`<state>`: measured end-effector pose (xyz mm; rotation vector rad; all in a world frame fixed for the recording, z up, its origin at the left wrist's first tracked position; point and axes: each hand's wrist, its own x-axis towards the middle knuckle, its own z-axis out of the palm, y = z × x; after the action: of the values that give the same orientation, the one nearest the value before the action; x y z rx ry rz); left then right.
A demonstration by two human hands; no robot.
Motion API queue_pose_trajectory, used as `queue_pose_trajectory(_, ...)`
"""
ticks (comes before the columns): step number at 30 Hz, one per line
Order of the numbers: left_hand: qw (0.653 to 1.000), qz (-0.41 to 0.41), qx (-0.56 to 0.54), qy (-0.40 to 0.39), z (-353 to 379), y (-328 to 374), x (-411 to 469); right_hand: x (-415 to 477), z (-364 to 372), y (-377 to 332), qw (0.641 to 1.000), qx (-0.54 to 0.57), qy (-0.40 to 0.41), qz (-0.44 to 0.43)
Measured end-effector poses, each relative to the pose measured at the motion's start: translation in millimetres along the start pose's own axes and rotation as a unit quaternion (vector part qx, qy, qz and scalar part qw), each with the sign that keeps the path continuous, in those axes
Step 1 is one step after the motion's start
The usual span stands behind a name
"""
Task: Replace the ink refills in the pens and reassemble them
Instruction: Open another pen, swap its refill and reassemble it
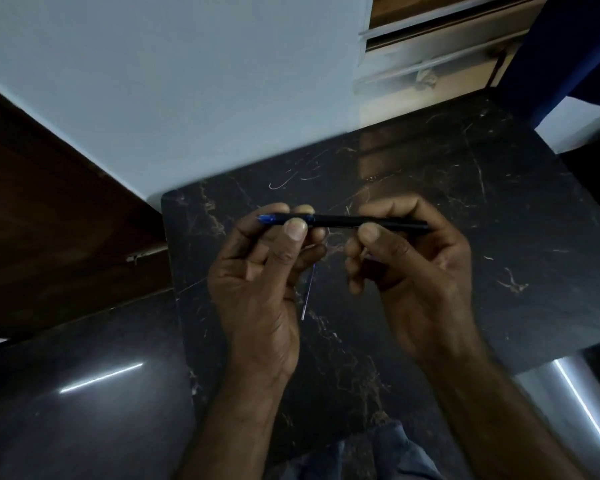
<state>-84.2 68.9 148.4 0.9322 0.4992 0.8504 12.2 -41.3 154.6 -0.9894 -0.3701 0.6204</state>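
Note:
A black pen (pixel 340 221) with a blue tip section is held level above the dark marble table (pixel 465 188). My left hand (pixel 267 271) pinches the blue tip end between thumb and fingers. My right hand (pixel 416 268) grips the black barrel near its rear. A thin ink refill (pixel 308 292) pokes down from between the fingers of my left hand, pale at its lower end. Whether the tip section and barrel are fully joined I cannot tell.
A pale wall (pixel 187 81) rises behind the table. A brown wooden door or panel (pixel 49 220) stands at the left. A glossy dark floor (pixel 84 393) lies below left. A wooden window frame (pixel 430 46) and a blue cloth (pixel 568 46) sit at the top right.

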Motion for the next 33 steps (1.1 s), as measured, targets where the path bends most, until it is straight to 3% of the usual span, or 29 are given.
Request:
queue_pose_trajectory(4, 0.999, -0.009, 0.006, 0.031, 7.2, 4.0, -1.5, 5.6, -1.0, 4.0, 0.997, -0.047, 0.058, -0.012)
queue_pose_trajectory(10, 0.999, -0.014, 0.004, 0.031, 8.5, 4.9, -1.9, 6.3, -3.4, -2.4, 0.999, -0.032, -0.001, -0.01)
queue_pose_trajectory(14, 1.0, -0.011, 0.006, 0.016, 12.9, 3.9, -2.6, 9.6, -4.6, -1.3, 0.997, -0.03, 0.068, 0.001)
queue_pose_trajectory(18, 1.0, -0.011, 0.0, 0.007, 15.3, -0.3, -3.7, 7.9, -10.3, -6.3, 1.0, -0.023, 0.013, -0.004)
queue_pose_trajectory(23, 1.0, -0.012, 0.014, 0.002, 18.6, -3.8, -4.7, 9.9, -12.8, -7.1, 0.996, -0.035, 0.076, -0.009)
queue_pose_trajectory(27, 1.0, -0.005, 0.018, 0.013, 20.0, -7.1, -3.5, 8.9, -18.4, -9.2, 1.0, -0.023, -0.001, -0.004)
queue_pose_trajectory(33, 1.0, -0.006, 0.016, 0.011, 20.9, -7.3, -1.1, 10.9, -19.8, -7.4, 0.999, -0.006, 0.032, -0.027)
